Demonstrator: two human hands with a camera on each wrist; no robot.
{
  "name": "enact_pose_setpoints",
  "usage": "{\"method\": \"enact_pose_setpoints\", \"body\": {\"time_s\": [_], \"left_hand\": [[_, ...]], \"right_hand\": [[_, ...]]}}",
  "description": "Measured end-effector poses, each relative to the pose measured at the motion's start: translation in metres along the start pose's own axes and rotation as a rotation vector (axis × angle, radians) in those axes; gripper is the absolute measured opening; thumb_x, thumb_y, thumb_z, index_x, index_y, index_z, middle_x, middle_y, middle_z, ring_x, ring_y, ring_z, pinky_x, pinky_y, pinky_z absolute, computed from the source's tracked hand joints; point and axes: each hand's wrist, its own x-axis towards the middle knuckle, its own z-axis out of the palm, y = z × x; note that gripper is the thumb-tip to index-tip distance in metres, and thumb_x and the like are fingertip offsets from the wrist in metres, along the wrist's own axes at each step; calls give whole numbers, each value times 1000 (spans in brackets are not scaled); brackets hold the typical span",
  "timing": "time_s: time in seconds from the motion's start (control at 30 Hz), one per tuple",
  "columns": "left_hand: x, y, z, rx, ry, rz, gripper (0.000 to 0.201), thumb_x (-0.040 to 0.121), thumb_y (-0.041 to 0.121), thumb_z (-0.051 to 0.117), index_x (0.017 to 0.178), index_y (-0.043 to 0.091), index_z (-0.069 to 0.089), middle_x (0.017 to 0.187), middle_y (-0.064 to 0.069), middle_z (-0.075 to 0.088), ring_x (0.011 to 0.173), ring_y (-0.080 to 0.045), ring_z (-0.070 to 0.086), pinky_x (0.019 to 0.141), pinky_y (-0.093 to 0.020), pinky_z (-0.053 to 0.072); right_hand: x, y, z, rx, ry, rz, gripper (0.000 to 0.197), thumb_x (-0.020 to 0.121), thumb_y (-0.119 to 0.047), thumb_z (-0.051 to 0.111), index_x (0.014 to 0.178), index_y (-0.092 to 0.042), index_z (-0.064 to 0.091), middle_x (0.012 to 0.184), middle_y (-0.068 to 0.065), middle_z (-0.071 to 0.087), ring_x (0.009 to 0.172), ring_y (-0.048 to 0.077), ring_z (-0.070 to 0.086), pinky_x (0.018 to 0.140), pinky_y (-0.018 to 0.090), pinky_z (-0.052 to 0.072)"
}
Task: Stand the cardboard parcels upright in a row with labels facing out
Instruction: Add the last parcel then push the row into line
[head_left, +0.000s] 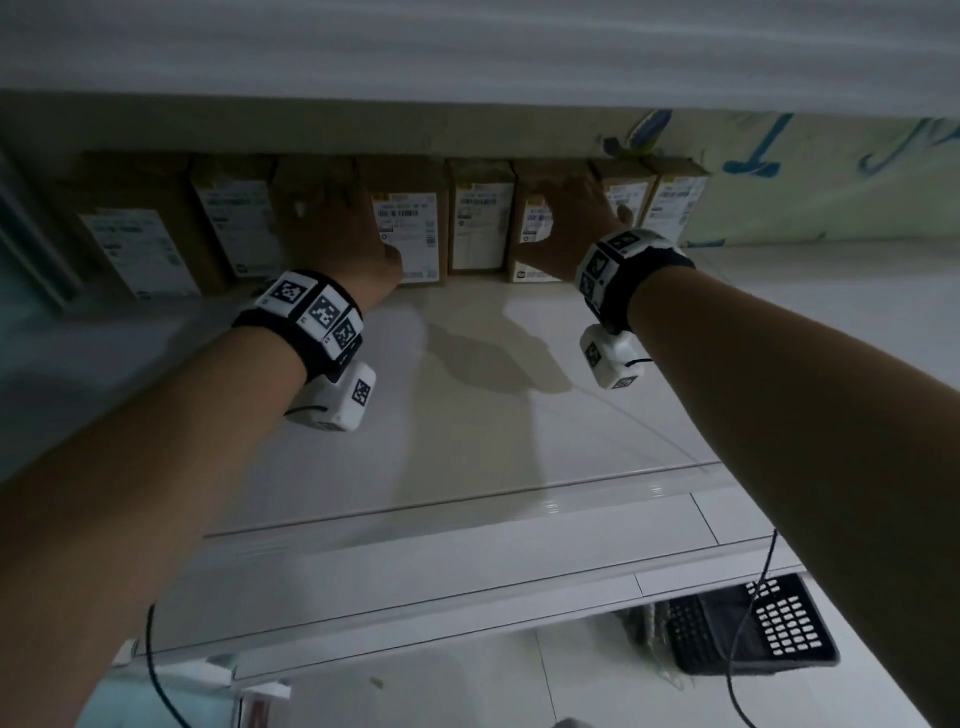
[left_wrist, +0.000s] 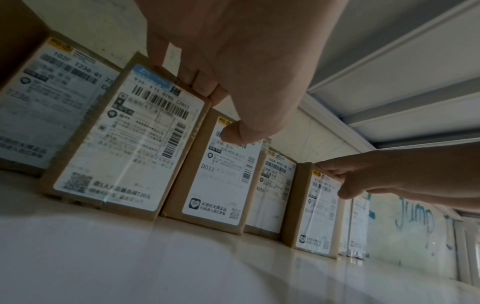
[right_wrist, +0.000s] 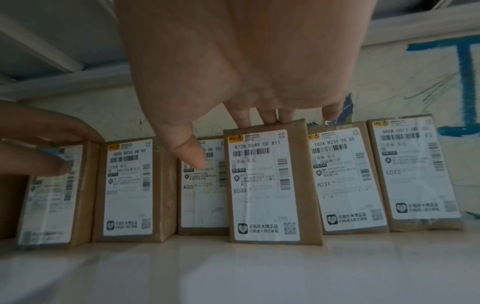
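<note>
Several brown cardboard parcels stand upright in a row against the back wall, white labels facing me. My left hand (head_left: 327, 213) lays its fingers (left_wrist: 200, 86) on the top edge of the blue-headed-label parcel (left_wrist: 124, 144), third from the left; its thumb hangs free in front. My right hand (head_left: 566, 208) rests its fingers (right_wrist: 265, 117) on top of the parcel marked B049 (right_wrist: 267, 185), which stands slightly forward of its neighbours. That thumb (right_wrist: 194, 154) floats in front of the A055 parcel (right_wrist: 202, 191), touching nothing.
The parcels stand on a glossy white shelf (head_left: 467, 415) with bare room in front. Another shelf (head_left: 467, 47) hangs low overhead. A pale board with blue drawing (head_left: 831, 182) leans at the back right. A black basket (head_left: 753, 623) sits on the floor below.
</note>
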Motion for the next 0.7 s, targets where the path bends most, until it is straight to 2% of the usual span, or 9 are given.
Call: {"method": "enact_pose_setpoints", "body": {"time_s": [0.1, 0.17, 0.23, 0.33, 0.47, 0.57, 0.63, 0.67, 0.7], "left_hand": [[-6, 3, -10, -22, -76, -15, 80, 94, 31, 64, 159, 5, 28, 160, -22, 42, 149, -44, 41, 127, -60, 25], [-5, 7, -20, -78, -135, -33, 82, 94, 27, 66, 161, 6, 24, 161, -19, 41, 147, -42, 45, 122, -53, 35], [-4, 13, -34, -121, -166, -72, 84, 94, 26, 68, 163, 7, 24, 159, -19, 44, 144, -40, 49, 111, -44, 44], [-15, 28, -48, -85, -148, -80, 96, 96, 32, 67, 169, 7, 11, 172, -21, 27, 158, -41, 32, 126, -48, 30], [-25, 56, -46, -4, -66, 23, 101, 98, 46, 62, 170, 5, 4, 180, -18, 3, 167, -37, 3, 136, -52, 10], [-32, 75, -39, 50, -80, 27, 105, 95, 54, 60, 170, 8, 3, 180, -19, 2, 167, -39, -4, 135, -55, -2], [-35, 86, -38, 51, -70, 40, 106, 92, 55, 65, 170, 11, 8, 178, -19, 11, 167, -42, 0, 135, -58, 0], [-37, 88, -38, 42, -65, 45, 105, 90, 54, 68, 169, 13, 11, 177, -19, 16, 166, -43, 4, 134, -58, 2], [-38, 91, -38, 34, -58, 48, 105, 88, 51, 71, 168, 15, 14, 175, -18, 20, 165, -43, 8, 134, -57, 6]], "right_hand": [[-3, 1, -1, -38, -13, -12, 99, 85, -64, 66, 166, -36, 18, 174, 1, 13, 164, 31, 8, 126, 70, 11], [-5, 1, -9, -69, -42, -25, 98, 88, -59, 66, 167, -34, 15, 175, 4, 12, 164, 32, 8, 127, 70, 9], [-4, 0, -19, -106, -103, -34, 98, 92, -61, 63, 169, -32, 10, 177, 4, 6, 164, 32, 4, 128, 68, 8], [-1, 2, -23, -136, -182, -54, 99, 94, -68, 57, 170, -33, 4, 178, 2, -2, 165, 30, -4, 128, 68, 5], [2, 15, -24, -234, -212, -127, 108, 92, -73, 56, 169, -33, -7, 178, 1, -13, 164, 31, -9, 128, 67, 2], [-4, 21, -19, -205, -157, -126, 112, 94, -70, 55, 168, -25, -16, 175, 5, -25, 163, 33, -18, 129, 64, 1], [-11, 26, -21, -51, -2, -130, 106, 96, -69, 52, 169, -20, -6, 177, 6, -18, 164, 32, -13, 129, 60, 2], [-17, 26, -25, -10, 79, -150, 96, 97, -65, 52, 169, -18, 8, 178, 7, -5, 164, 33, -4, 129, 58, 7], [-24, 29, -30, 16, 156, -170, 82, 99, -60, 52, 164, -17, 29, 175, 10, 17, 162, 36, 13, 128, 56, 17]]}}
